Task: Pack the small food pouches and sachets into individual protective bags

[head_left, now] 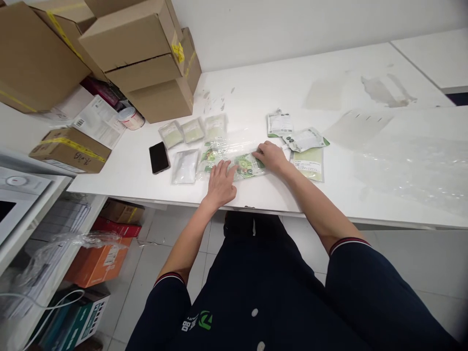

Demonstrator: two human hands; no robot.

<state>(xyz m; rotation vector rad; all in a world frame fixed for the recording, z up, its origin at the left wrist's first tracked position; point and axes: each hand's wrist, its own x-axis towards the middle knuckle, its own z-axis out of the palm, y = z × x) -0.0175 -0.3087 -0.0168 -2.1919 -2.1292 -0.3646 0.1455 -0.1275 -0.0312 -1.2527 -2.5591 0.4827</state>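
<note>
A clear plastic wrapper with green fruit-print packets (244, 167) inside lies flat on the white table (234, 195). On its left part rests my left hand (221, 185), fingers spread. My right hand (271, 156) is at its right end, fingers bent together on the plastic; what they hold, if anything, is too small to make out. Left of the wrapper are a silver pouch (185, 166) and several pale green packets (192, 130). White-and-green pouches (306, 140) lie to the right, partly over a light green packet (310, 164).
A black phone (159, 158) lies at the left. Behind it stand a round can (130, 118) and stacked cardboard boxes (146, 63). A taped box (71, 150) sits at the table's left end. Clear plastic sheeting (420, 165) covers part of the right side.
</note>
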